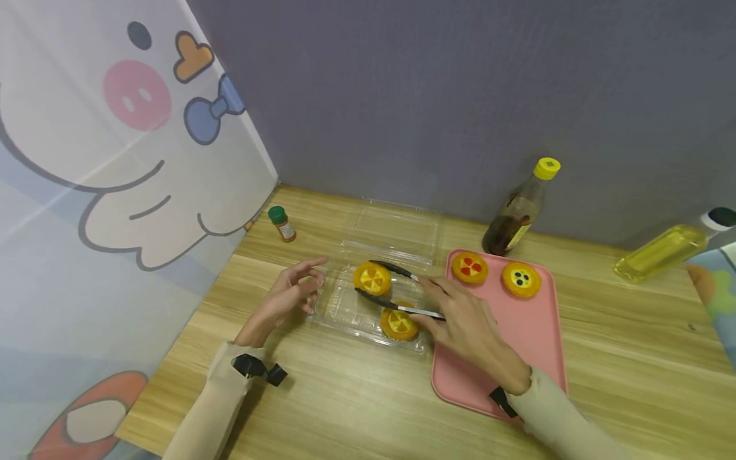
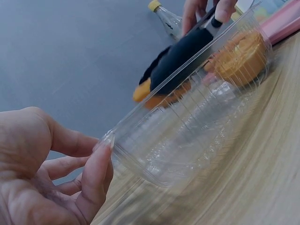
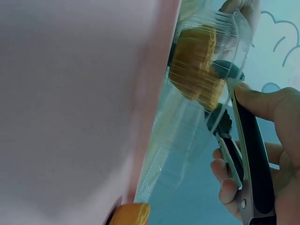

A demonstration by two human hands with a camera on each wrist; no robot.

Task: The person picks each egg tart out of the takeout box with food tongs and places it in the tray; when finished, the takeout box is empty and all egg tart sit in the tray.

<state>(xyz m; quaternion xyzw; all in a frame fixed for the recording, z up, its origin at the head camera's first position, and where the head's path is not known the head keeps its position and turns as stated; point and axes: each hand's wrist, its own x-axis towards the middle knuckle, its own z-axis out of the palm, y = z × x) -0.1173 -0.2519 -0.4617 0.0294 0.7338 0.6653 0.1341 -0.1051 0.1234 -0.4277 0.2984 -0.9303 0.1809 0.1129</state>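
Observation:
My right hand [image 1: 462,316] grips a pair of black-tipped tongs [image 3: 253,159]. Between the tong tips is an egg tart [image 1: 372,279] with yellow wedges on top, at the clear plastic box [image 1: 351,313]. A second wedge-topped tart [image 1: 400,324] sits inside the box at its near right corner. With thumb and fingertips, my left hand [image 2: 51,164] pinches the box's left rim. The box's lid [image 1: 397,230] lies folded back toward the wall.
Right of the box, a pink tray [image 1: 523,332] bears a red-dotted tart [image 1: 469,268] and a blue-dotted tart [image 1: 521,280]. Behind it stands a dark sauce bottle [image 1: 514,214]. An oil bottle [image 1: 661,252] is at far right, a green-capped spice jar [image 1: 282,223] at back left.

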